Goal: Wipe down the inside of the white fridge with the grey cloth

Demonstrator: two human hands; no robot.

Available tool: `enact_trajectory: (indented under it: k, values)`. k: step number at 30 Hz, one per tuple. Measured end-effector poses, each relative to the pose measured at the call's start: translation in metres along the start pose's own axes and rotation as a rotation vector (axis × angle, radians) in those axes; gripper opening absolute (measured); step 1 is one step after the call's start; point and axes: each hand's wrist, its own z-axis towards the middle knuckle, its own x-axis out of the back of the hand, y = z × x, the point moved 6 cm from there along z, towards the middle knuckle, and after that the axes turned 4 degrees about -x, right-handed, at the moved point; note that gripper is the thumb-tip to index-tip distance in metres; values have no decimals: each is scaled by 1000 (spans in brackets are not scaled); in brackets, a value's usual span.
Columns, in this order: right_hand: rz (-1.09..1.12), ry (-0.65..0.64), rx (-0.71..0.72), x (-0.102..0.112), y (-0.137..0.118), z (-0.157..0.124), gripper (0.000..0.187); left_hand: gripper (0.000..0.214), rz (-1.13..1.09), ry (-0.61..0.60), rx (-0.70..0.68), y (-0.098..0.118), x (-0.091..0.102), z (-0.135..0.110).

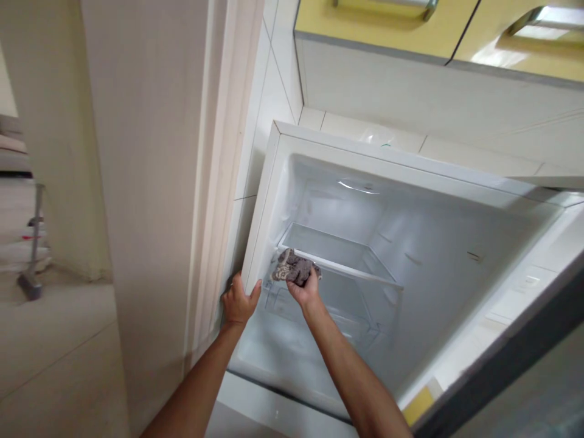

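Observation:
My right hand is closed on a crumpled grey-brown cloth with a lighter patterned part. It holds the cloth at the left end of the front edge of a glass shelf inside an open white refrigerator. My left hand grips the refrigerator's left outer edge, its thumb on the front rim and its other fingers round the side. Beneath the shelf, a clear lower shelf or drawer shows faintly.
On the right stands the open refrigerator door, with something yellow at its lower part. Close on the left is a pale door frame. Yellow cabinets hang above. A broom stands on the floor far left.

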Motion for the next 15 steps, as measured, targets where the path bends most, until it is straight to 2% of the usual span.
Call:
enact_trajectory:
  k: [5,9,12,15]
  values:
    - [37,23,-56,8,0,-42,23,56,-8,-8,20,0,-1,0]
    - [-32,-84,-93,5,-11,-77,25,55,11,10,-10,2,0,-1]
    - [-139,-102,1,5,-39,-101,30,56,10,17,-18,2,-1,-1]
    - [-235,-66,181,-3,-77,-118,28,57,0,23,-14,2,-1,-1]
